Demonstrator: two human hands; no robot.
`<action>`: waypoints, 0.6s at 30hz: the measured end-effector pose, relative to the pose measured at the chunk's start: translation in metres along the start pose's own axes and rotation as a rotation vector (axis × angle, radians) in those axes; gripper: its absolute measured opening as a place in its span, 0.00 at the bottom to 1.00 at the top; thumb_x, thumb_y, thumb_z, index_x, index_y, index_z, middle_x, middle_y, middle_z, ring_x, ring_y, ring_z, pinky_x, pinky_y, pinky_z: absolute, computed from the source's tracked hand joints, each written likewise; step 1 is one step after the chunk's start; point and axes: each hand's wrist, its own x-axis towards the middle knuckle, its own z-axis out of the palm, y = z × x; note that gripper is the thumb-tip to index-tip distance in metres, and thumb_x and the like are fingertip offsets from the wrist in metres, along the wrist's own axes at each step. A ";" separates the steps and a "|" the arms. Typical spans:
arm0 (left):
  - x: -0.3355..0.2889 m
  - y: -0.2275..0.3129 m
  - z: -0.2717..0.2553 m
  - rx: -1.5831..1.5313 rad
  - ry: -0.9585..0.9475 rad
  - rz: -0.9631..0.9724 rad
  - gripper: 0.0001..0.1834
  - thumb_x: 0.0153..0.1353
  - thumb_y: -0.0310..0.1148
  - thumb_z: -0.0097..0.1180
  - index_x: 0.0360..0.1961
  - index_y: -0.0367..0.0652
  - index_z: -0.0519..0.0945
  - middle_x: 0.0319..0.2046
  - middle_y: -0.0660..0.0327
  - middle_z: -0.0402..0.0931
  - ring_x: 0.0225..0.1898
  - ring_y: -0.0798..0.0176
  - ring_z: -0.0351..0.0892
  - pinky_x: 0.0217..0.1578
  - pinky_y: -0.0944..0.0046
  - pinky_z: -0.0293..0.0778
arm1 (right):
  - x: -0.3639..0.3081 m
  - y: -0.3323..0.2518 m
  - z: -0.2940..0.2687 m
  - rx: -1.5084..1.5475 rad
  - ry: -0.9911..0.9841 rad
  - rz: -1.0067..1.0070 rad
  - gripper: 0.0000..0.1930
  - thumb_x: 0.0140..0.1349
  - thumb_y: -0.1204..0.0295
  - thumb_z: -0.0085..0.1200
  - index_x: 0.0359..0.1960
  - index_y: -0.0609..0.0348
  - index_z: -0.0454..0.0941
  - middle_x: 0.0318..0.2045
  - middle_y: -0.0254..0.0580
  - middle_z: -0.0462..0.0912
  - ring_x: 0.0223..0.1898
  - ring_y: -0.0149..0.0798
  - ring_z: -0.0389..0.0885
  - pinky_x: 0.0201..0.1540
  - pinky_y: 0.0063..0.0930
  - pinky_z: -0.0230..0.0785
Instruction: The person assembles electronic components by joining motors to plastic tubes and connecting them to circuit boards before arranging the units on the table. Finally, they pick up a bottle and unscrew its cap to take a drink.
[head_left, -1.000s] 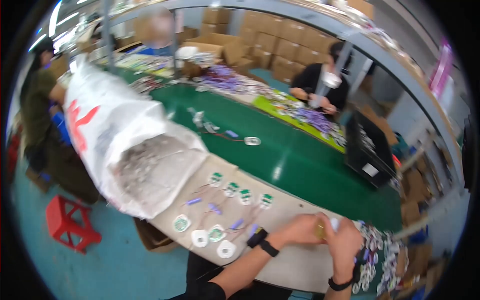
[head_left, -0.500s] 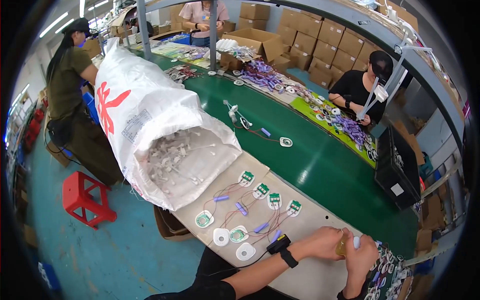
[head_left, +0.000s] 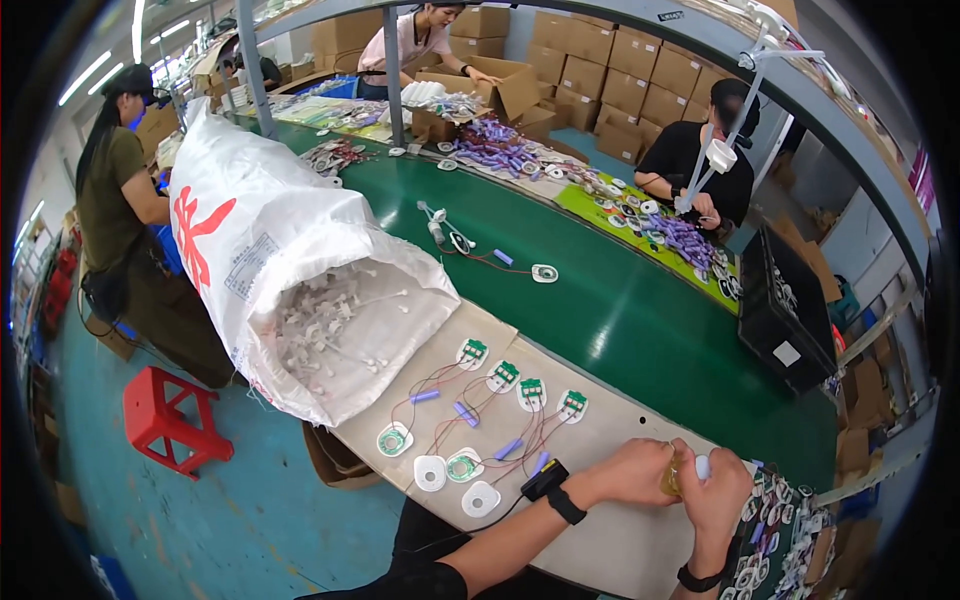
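Observation:
My left hand [head_left: 640, 472] and my right hand [head_left: 716, 492] are together over the right part of the beige worktop [head_left: 600, 545]. Between them is a small yellow, see-through piece [head_left: 670, 478]; the fingers of my left hand close round it. A pale, rounded tip [head_left: 703, 467] sticks out by my right thumb, and its kind is hidden by the curled fingers. Left of my hands lie several white oval covers with green circuit boards [head_left: 573, 404], wired to purple cylindrical cells [head_left: 508, 449]. White round covers [head_left: 481, 499] lie nearer to me.
A big white woven sack [head_left: 300, 260] lies open at left, with white plastic parts inside. Beyond the worktop runs a green conveyor belt [head_left: 600, 330] carrying one wired assembly [head_left: 545, 273]. A black crate [head_left: 785, 310] stands at right; more parts [head_left: 770, 540] pile up beside my right wrist. Co-workers stand around.
The view has shifted a little, so the worktop and sack sit further left. My hands stay together on the same small pieces. A co-worker at the back now reaches to a carton.

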 end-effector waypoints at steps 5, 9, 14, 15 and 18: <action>-0.001 -0.003 0.000 -0.005 0.005 0.002 0.26 0.51 0.42 0.68 0.46 0.36 0.74 0.28 0.47 0.82 0.33 0.41 0.84 0.35 0.50 0.79 | 0.005 0.001 -0.003 0.031 -0.027 -0.048 0.20 0.51 0.62 0.66 0.17 0.61 0.68 0.17 0.50 0.71 0.21 0.55 0.73 0.23 0.47 0.63; -0.001 -0.003 -0.001 -0.019 -0.008 0.009 0.27 0.51 0.42 0.68 0.47 0.36 0.75 0.28 0.47 0.83 0.34 0.41 0.84 0.36 0.50 0.80 | 0.010 0.007 -0.009 0.089 -0.089 -0.148 0.19 0.50 0.63 0.66 0.18 0.61 0.68 0.19 0.50 0.72 0.23 0.55 0.74 0.25 0.46 0.64; -0.003 -0.001 -0.007 -0.018 -0.027 0.011 0.30 0.49 0.44 0.70 0.48 0.38 0.75 0.30 0.47 0.83 0.34 0.41 0.85 0.37 0.50 0.80 | 0.020 0.001 -0.037 -0.004 -0.317 -0.247 0.19 0.52 0.62 0.67 0.24 0.63 0.70 0.28 0.52 0.76 0.33 0.54 0.76 0.34 0.47 0.68; -0.002 0.000 -0.008 -0.021 -0.026 0.014 0.30 0.49 0.44 0.70 0.48 0.38 0.75 0.30 0.47 0.83 0.34 0.41 0.85 0.37 0.50 0.80 | 0.021 -0.002 -0.043 -0.032 -0.360 -0.255 0.18 0.53 0.63 0.67 0.28 0.64 0.72 0.33 0.52 0.76 0.37 0.55 0.76 0.38 0.47 0.68; 0.000 0.006 -0.009 -0.053 -0.060 -0.041 0.30 0.46 0.44 0.71 0.48 0.40 0.74 0.31 0.47 0.84 0.37 0.40 0.84 0.41 0.48 0.80 | 0.021 -0.008 -0.061 -0.027 -0.413 -0.262 0.17 0.54 0.65 0.66 0.36 0.65 0.75 0.41 0.53 0.76 0.44 0.56 0.75 0.46 0.47 0.69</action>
